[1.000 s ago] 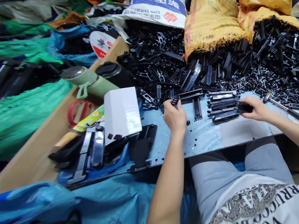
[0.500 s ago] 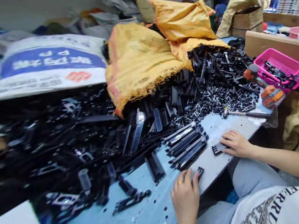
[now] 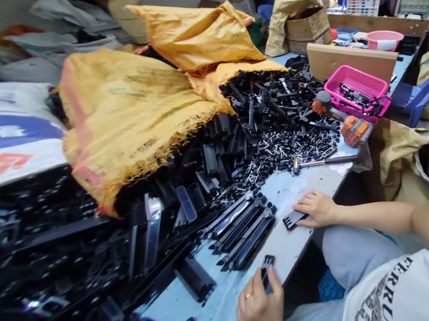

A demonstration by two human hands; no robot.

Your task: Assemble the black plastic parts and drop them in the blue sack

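Between the thumb and fingers of my left hand (image 3: 261,310) is a small black plastic part (image 3: 268,264) with a slotted end, its near end covered by the fingers. My right hand (image 3: 318,210) grips a flat dark plastic piece (image 3: 292,219) with short prongs at its left end, lying at the table's front edge. Beyond both hands, several long black assembled parts (image 3: 244,233) lie side by side in a row. A hammer (image 3: 318,162) with a metal head and black grip rests past my right hand.
An orange cordless drill (image 3: 352,128) lies beside a pink basket (image 3: 358,85) of black parts. Heaped black pieces (image 3: 68,252) and small pins (image 3: 278,146) cover the light blue table (image 3: 158,314). Yellow woven sacks (image 3: 139,107) lie over the pile. A blue chair (image 3: 419,96) stands right.
The view has swung right, so the table contents sit further left. My left hand has lifted the small black part, tilting it up. My right hand keeps its grip on the flat piece.
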